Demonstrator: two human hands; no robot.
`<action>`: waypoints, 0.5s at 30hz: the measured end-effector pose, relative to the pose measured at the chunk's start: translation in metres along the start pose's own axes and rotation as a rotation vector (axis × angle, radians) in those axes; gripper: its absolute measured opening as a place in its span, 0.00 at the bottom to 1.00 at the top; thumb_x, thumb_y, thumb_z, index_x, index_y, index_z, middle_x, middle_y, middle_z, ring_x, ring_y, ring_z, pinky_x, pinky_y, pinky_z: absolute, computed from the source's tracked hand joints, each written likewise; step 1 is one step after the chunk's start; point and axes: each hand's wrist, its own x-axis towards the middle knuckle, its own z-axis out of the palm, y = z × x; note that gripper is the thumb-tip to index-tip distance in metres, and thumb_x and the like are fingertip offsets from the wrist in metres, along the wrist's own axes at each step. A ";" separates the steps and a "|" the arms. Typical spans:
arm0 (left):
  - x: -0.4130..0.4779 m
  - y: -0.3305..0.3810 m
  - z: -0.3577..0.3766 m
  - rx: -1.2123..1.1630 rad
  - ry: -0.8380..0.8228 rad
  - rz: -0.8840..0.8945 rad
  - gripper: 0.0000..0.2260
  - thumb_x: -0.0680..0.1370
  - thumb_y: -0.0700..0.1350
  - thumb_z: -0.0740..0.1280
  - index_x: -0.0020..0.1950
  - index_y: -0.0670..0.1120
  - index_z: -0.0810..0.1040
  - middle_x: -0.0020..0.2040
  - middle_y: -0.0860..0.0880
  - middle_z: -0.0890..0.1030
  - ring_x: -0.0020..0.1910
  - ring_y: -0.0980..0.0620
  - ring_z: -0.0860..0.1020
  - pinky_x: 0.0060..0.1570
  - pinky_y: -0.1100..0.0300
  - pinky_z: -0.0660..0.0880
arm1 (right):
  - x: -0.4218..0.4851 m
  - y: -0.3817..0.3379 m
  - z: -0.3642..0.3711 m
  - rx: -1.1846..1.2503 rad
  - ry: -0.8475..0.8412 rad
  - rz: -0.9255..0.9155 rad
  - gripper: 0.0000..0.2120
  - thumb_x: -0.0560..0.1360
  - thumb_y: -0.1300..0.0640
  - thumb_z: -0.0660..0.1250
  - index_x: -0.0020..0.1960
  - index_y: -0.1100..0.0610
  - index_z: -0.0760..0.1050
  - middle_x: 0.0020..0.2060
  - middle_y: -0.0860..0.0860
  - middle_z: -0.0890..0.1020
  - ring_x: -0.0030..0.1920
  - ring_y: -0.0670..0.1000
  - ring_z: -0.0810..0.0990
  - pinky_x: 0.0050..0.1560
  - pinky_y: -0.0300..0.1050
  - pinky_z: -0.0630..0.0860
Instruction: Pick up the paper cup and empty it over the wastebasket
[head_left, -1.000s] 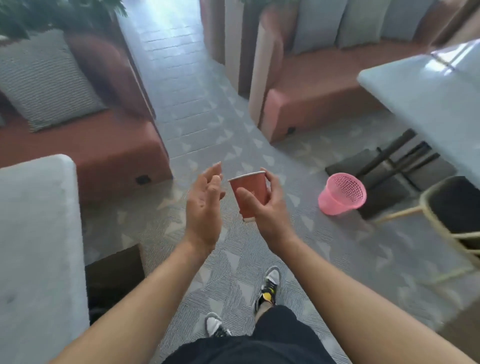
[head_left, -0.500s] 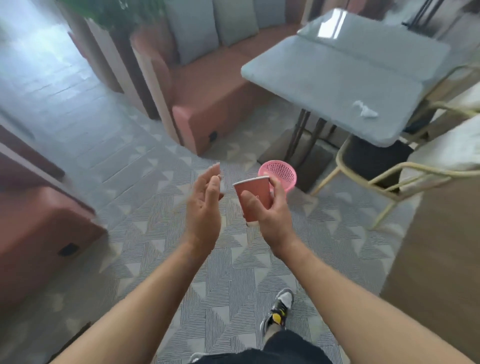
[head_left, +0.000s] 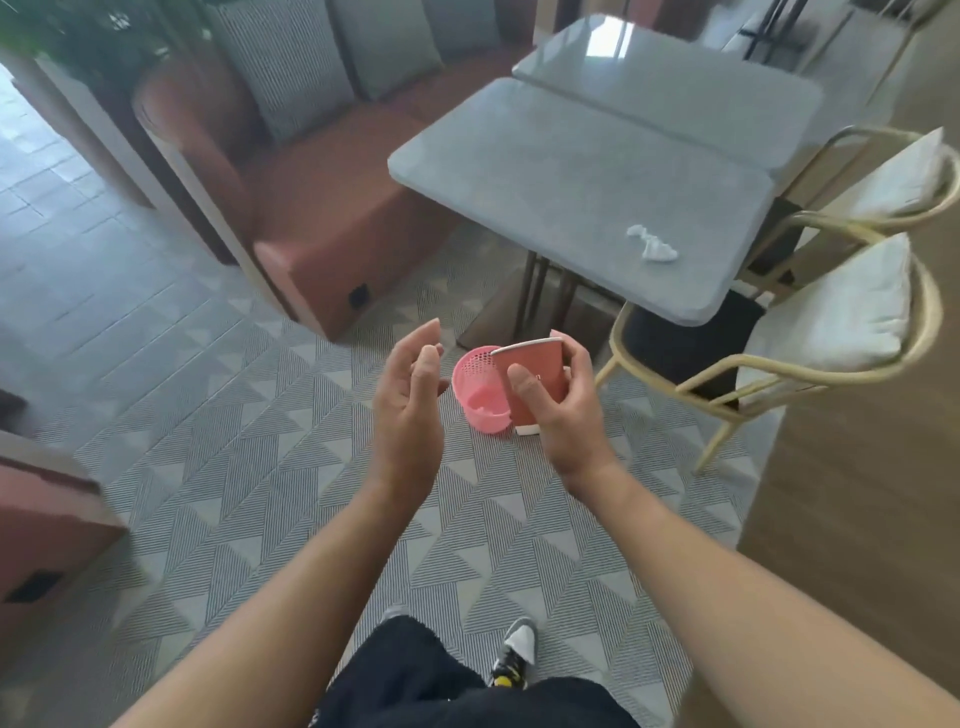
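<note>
Gripping red paper cup, right hand hiding its base; left hand spread, empty

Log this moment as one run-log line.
right hand: grips red paper cup | left hand: open, holds nothing | pink plastic mesh basket: on floor beyond

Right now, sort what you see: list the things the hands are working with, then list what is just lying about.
In hand:
- red paper cup, held by the right hand
- left hand, open beside it, holding nothing
- pink basket on the floor just beyond the cup

Lying about:
- crumpled tissue on the grey table
- chairs
- sofa with cushions
</note>
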 end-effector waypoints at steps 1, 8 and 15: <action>0.009 -0.001 0.004 0.000 -0.002 -0.001 0.20 0.83 0.54 0.58 0.71 0.50 0.78 0.65 0.58 0.81 0.63 0.60 0.80 0.66 0.44 0.79 | 0.011 0.001 0.000 -0.010 0.012 0.000 0.39 0.68 0.35 0.77 0.74 0.43 0.66 0.62 0.55 0.80 0.58 0.54 0.84 0.54 0.52 0.86; 0.100 -0.020 0.029 0.004 -0.069 -0.039 0.19 0.83 0.55 0.59 0.71 0.51 0.78 0.59 0.64 0.83 0.60 0.63 0.81 0.65 0.46 0.79 | 0.088 0.004 0.007 -0.048 0.045 0.031 0.36 0.73 0.38 0.75 0.75 0.42 0.64 0.61 0.52 0.79 0.60 0.52 0.82 0.48 0.43 0.85; 0.214 -0.044 0.055 0.017 -0.201 -0.098 0.19 0.83 0.54 0.59 0.71 0.51 0.79 0.60 0.62 0.83 0.59 0.62 0.81 0.66 0.45 0.79 | 0.187 0.006 0.027 -0.127 0.179 0.084 0.37 0.74 0.36 0.75 0.76 0.41 0.63 0.57 0.48 0.81 0.56 0.48 0.84 0.57 0.51 0.84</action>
